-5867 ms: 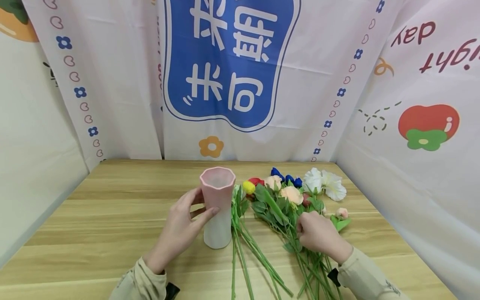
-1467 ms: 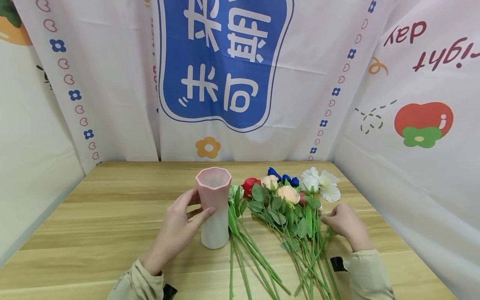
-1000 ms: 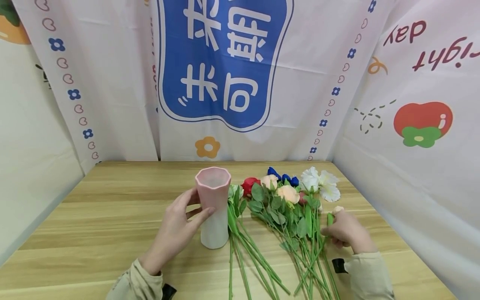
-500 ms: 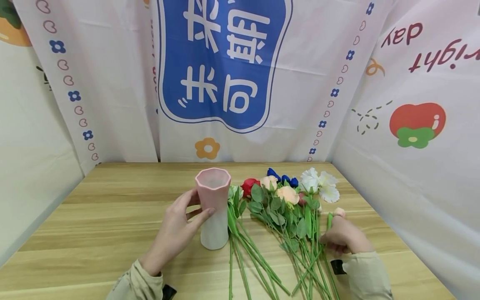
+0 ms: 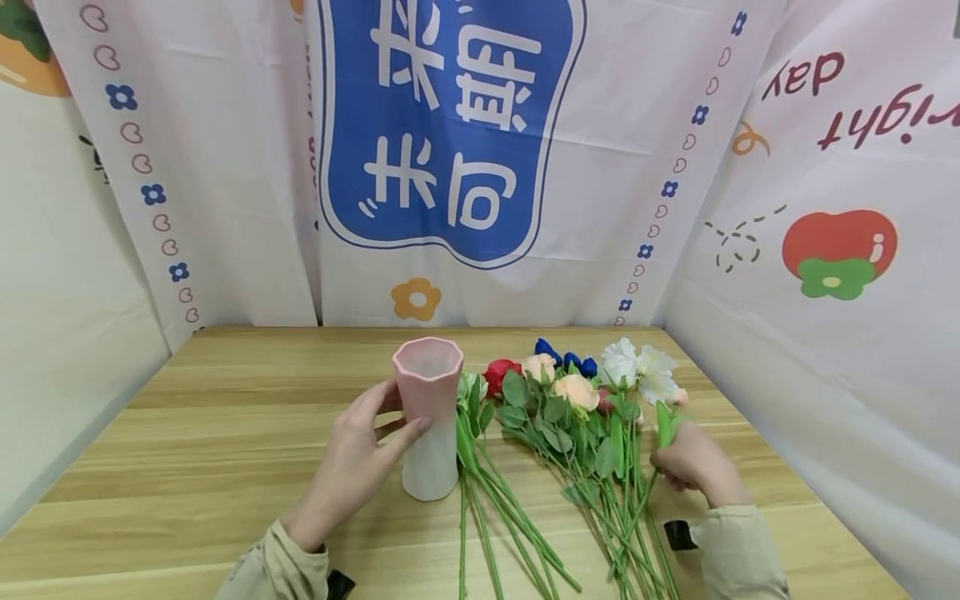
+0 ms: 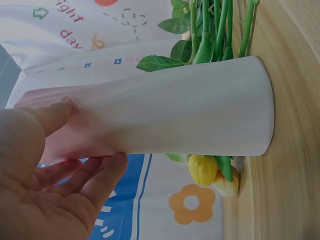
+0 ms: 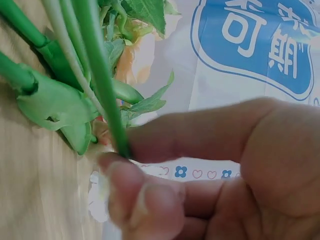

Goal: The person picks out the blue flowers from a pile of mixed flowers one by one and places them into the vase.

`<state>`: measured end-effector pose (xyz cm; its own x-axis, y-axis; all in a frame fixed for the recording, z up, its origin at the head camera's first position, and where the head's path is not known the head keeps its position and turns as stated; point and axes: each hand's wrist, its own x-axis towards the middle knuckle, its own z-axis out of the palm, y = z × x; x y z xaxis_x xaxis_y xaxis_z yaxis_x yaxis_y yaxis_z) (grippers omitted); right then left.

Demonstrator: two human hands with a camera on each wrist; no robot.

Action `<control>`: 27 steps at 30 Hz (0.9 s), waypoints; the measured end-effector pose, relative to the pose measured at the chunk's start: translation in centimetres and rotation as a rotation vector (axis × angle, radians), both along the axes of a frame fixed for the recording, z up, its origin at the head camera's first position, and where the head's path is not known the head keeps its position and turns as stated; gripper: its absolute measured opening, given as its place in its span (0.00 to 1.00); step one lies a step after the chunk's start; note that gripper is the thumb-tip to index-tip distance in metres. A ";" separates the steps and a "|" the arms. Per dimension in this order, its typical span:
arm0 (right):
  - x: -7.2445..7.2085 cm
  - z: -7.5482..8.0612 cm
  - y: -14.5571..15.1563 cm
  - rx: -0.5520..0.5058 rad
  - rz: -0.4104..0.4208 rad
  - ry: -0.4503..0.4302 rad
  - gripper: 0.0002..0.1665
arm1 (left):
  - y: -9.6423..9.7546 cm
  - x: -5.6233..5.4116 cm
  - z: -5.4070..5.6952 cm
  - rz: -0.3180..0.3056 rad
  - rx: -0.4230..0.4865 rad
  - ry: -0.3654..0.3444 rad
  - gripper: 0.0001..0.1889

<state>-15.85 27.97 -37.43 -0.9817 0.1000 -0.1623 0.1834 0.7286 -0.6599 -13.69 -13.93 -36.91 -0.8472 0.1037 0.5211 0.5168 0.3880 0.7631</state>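
Observation:
A tall vase, pink at the top and white below, stands upright on the table. My left hand grips its upper part from the left, thumb in front and fingers behind. The left wrist view shows the vase between thumb and fingers. My right hand pinches a thin green flower stem between thumb and fingers, at the right side of the flower pile. Just beyond that hand show a green leaf and a pale pink flower. Fingers partly hide the pinched stem.
Right of the vase lie several green stems. Beside them are a red flower, peach flowers, blue buds and white flowers. Behind the wooden table hangs a printed cloth.
The yellow flower seen near the red one earliest is gone from there. My right hand has moved to the pile's right side; the pale pink flower has just shifted away from me. Left hand stays.

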 end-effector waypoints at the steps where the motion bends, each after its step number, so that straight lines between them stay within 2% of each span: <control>1: -0.1 0.0 0.1 0.009 -0.004 0.015 0.04 | 0.0 0.0 0.0 0.000 0.001 -0.001 0.29; 9: -0.3 0.4 0.0 0.136 -0.031 0.174 0.18 | 0.0 0.0 -0.1 0.009 -0.004 -0.003 0.29; 16: -0.4 0.8 -0.6 0.169 -0.040 0.276 0.24 | 0.0 -0.1 -0.1 0.015 -0.010 0.002 0.29; 20: -0.5 0.8 -0.9 0.166 -0.048 0.326 0.25 | 0.1 0.0 -0.1 0.014 -0.012 0.009 0.29; 27: -0.6 0.8 -1.0 0.086 -0.064 0.378 0.18 | 0.1 0.0 -0.1 0.011 -0.009 0.009 0.29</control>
